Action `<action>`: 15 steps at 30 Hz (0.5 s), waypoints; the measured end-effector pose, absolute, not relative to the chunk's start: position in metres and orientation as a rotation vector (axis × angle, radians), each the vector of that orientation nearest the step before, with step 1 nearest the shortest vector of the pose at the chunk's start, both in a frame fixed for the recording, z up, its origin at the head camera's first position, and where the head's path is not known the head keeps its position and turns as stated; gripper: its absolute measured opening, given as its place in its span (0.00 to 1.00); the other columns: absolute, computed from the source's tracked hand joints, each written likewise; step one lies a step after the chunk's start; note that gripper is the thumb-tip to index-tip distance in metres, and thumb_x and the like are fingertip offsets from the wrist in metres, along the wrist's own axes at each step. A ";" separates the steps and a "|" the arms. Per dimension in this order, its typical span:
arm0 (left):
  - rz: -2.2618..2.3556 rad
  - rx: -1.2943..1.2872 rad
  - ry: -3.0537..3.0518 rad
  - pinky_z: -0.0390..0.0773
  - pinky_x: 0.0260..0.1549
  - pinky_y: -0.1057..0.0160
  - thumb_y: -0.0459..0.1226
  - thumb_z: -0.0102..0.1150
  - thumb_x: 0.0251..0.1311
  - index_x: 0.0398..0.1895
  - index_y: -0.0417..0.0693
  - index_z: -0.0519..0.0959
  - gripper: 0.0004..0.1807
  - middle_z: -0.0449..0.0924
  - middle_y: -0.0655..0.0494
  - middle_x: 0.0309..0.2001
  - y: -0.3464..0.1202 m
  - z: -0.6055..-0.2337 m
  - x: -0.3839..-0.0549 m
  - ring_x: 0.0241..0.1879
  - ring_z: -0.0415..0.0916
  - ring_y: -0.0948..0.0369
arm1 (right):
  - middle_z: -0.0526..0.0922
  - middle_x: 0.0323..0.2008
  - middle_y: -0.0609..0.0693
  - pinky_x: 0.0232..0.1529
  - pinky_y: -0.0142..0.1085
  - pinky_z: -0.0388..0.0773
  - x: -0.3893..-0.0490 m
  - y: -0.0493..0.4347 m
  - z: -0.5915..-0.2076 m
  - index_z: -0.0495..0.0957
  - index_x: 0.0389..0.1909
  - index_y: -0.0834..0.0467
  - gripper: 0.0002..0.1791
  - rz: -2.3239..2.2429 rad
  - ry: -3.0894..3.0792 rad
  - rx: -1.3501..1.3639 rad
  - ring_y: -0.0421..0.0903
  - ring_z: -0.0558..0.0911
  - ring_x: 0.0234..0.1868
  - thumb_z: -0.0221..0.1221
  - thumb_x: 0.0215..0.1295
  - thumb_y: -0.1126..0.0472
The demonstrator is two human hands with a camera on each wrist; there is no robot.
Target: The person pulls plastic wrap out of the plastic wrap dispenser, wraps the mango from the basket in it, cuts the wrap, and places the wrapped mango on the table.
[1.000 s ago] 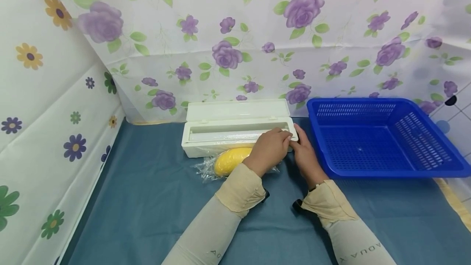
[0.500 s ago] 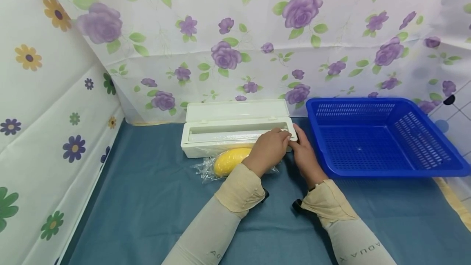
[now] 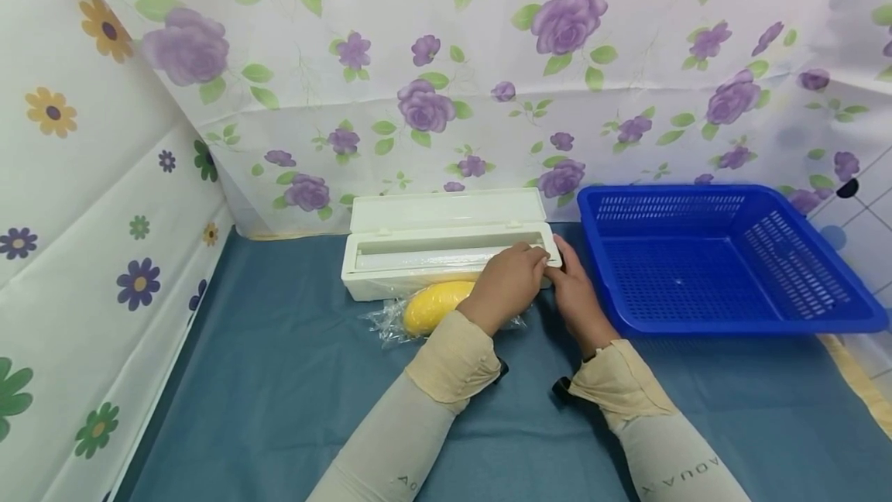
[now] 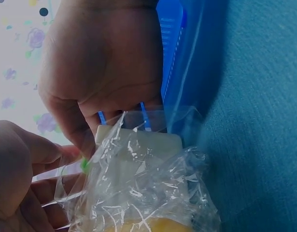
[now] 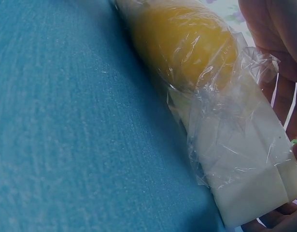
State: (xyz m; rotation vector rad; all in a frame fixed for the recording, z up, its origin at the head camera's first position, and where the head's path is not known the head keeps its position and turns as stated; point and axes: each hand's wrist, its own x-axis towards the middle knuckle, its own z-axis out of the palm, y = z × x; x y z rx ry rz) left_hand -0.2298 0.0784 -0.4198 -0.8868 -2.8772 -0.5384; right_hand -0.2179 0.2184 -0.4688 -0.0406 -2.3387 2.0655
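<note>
Green and small, a piece shows among the fingertips at the right end of a white box. The left hand reaches over the box's front edge, its thumb and forefinger close together beside that piece; whether they pinch it, I cannot tell. The right hand grips the box's end, thumb on one side and fingers round the other.

Crumpled clear film spreads over the front of the box below the hands and wraps a yellow item, which lies on the blue-green cloth close against the box, partly behind the left wrist. A white roll lies inside the box, and the lid stands raised at the back. Beyond the right hand is a blue basket.

The step in hand looks like working the film or its cutter at this corner. Doing it well probably means letting the right hand steady the box, keeping the film flat along the front edge, moving the left fingertips gently, and not dragging the wrapped yellow item, since loose film tends to cling and bunch.
</note>
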 end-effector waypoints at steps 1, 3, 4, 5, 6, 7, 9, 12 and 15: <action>-0.540 -0.887 -2.879 0.80 0.54 0.59 0.44 0.38 0.81 0.61 0.51 0.81 0.21 0.84 0.53 0.52 0.078 -0.419 -0.230 0.52 0.82 0.58 | 0.44 0.82 0.53 0.80 0.51 0.49 -0.218 0.219 -0.469 0.41 0.82 0.57 0.36 2.064 -2.341 -0.040 0.51 0.49 0.81 0.45 0.80 0.61; -0.543 -0.892 -2.879 0.80 0.54 0.59 0.44 0.38 0.81 0.61 0.51 0.81 0.21 0.84 0.53 0.52 0.078 -0.419 -0.229 0.52 0.82 0.58 | 0.44 0.82 0.53 0.80 0.52 0.49 -0.218 0.219 -0.470 0.41 0.82 0.57 0.36 2.060 -2.345 -0.039 0.51 0.49 0.81 0.45 0.80 0.61; -0.545 -0.893 -2.877 0.80 0.55 0.59 0.44 0.39 0.81 0.61 0.51 0.80 0.21 0.84 0.53 0.52 0.077 -0.419 -0.229 0.52 0.82 0.58 | 0.44 0.82 0.53 0.80 0.52 0.49 -0.218 0.219 -0.470 0.41 0.82 0.57 0.36 2.063 -2.342 -0.038 0.51 0.49 0.81 0.45 0.80 0.61; -0.549 -0.893 -2.877 0.80 0.55 0.59 0.44 0.39 0.81 0.61 0.51 0.80 0.21 0.84 0.53 0.52 0.077 -0.418 -0.230 0.52 0.82 0.58 | 0.44 0.82 0.53 0.80 0.52 0.49 -0.218 0.219 -0.470 0.41 0.82 0.57 0.36 2.068 -2.337 -0.035 0.51 0.49 0.81 0.45 0.80 0.61; -0.555 -0.893 -2.877 0.80 0.55 0.59 0.44 0.39 0.81 0.61 0.50 0.80 0.21 0.84 0.53 0.52 0.076 -0.418 -0.230 0.53 0.82 0.58 | 0.44 0.82 0.53 0.80 0.52 0.49 -0.218 0.219 -0.471 0.40 0.82 0.57 0.36 2.071 -2.336 -0.035 0.51 0.49 0.81 0.45 0.80 0.60; -0.559 -0.893 -2.880 0.80 0.55 0.59 0.44 0.39 0.81 0.61 0.50 0.80 0.21 0.84 0.53 0.52 0.076 -0.418 -0.230 0.53 0.82 0.57 | 0.44 0.82 0.53 0.80 0.52 0.49 -0.218 0.218 -0.470 0.40 0.82 0.57 0.36 2.075 -2.334 -0.034 0.51 0.49 0.81 0.45 0.80 0.60; -0.568 -0.889 -2.887 0.80 0.55 0.59 0.44 0.39 0.81 0.61 0.51 0.80 0.20 0.84 0.53 0.52 0.075 -0.417 -0.231 0.53 0.82 0.57 | 0.44 0.82 0.52 0.80 0.52 0.49 -0.218 0.218 -0.470 0.40 0.82 0.56 0.36 2.078 -2.333 -0.035 0.51 0.49 0.81 0.45 0.80 0.60; -0.574 -0.887 -2.904 0.80 0.55 0.59 0.44 0.38 0.81 0.61 0.51 0.80 0.21 0.84 0.53 0.51 0.074 -0.417 -0.231 0.53 0.82 0.57 | 0.44 0.82 0.52 0.80 0.52 0.49 -0.217 0.218 -0.469 0.40 0.82 0.55 0.37 2.078 -2.335 -0.039 0.51 0.49 0.81 0.46 0.80 0.59; -0.578 -0.892 -2.915 0.80 0.55 0.59 0.45 0.38 0.81 0.61 0.51 0.80 0.21 0.84 0.53 0.51 0.074 -0.416 -0.231 0.52 0.82 0.57 | 0.44 0.82 0.52 0.80 0.51 0.50 -0.217 0.218 -0.468 0.40 0.82 0.54 0.37 2.081 -2.334 -0.039 0.50 0.50 0.81 0.46 0.80 0.58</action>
